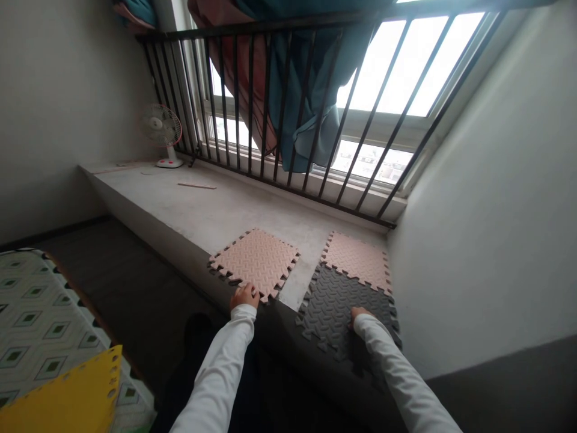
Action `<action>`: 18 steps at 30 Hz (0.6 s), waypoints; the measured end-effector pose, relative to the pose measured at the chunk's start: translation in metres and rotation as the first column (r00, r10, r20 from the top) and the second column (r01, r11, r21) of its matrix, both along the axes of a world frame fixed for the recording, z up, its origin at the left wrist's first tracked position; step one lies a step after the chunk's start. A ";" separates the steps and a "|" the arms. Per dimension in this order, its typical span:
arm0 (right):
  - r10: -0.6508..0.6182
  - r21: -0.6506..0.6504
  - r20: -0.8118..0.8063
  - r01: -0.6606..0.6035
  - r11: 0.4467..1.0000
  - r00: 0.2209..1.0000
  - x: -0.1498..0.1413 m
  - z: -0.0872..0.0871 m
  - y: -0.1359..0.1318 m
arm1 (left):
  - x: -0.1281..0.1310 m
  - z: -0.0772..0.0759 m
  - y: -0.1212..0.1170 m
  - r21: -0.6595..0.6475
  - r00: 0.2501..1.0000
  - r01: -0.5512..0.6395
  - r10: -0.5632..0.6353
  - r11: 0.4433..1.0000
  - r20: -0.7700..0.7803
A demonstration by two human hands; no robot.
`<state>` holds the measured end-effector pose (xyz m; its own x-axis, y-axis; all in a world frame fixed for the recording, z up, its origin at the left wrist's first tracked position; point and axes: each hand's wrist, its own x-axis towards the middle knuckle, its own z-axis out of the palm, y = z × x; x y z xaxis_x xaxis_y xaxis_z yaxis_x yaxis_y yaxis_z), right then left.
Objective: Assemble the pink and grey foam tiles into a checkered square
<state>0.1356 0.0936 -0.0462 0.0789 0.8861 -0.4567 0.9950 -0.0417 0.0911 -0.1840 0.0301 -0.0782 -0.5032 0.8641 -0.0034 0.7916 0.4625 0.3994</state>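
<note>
A pink foam puzzle mat (256, 260) lies on top of a grey one at the front edge of a concrete ledge (193, 207). My left hand (244, 296) rests on this mat's near edge, fingers curled over it. To the right, a grey foam mat (342, 304) is joined to another pink mat (358, 260) behind it. My right hand (359, 313) lies on the grey mat's near part; its fingers are mostly hidden by the white sleeve.
A small white fan (162, 133) and a thin stick (197, 186) stand farther left on the ledge. Black window bars (288, 108) with blue and pink cloth hanging rise behind. A yellow foam mat (67, 397) and patterned bedding (31, 313) lie at lower left.
</note>
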 end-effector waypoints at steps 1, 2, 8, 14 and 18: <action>0.006 -0.021 0.015 -0.005 1.000 1.000 0.000 0.001 -0.001 | 0.000 0.000 -0.001 -0.009 1.000 0.003 -0.003 1.000 -0.003; 0.011 -0.040 0.030 -0.009 0.999 1.000 -0.001 0.003 -0.003 | 0.001 0.001 -0.002 -0.016 1.000 0.005 -0.006 1.000 -0.005; 0.012 -0.090 0.073 -0.006 0.996 0.997 -0.006 0.007 -0.007 | 0.003 -0.001 -0.005 -0.031 0.999 0.039 -0.040 0.999 -0.014; 0.010 -0.094 0.035 -0.006 0.996 0.999 -0.007 0.006 -0.004 | 0.005 -0.004 -0.005 -0.005 0.997 0.066 -0.066 0.998 -0.027; -0.026 -0.060 -0.006 0.025 0.998 1.000 -0.007 0.003 -0.005 | 0.007 -0.004 -0.007 0.047 0.994 0.091 -0.088 0.995 -0.064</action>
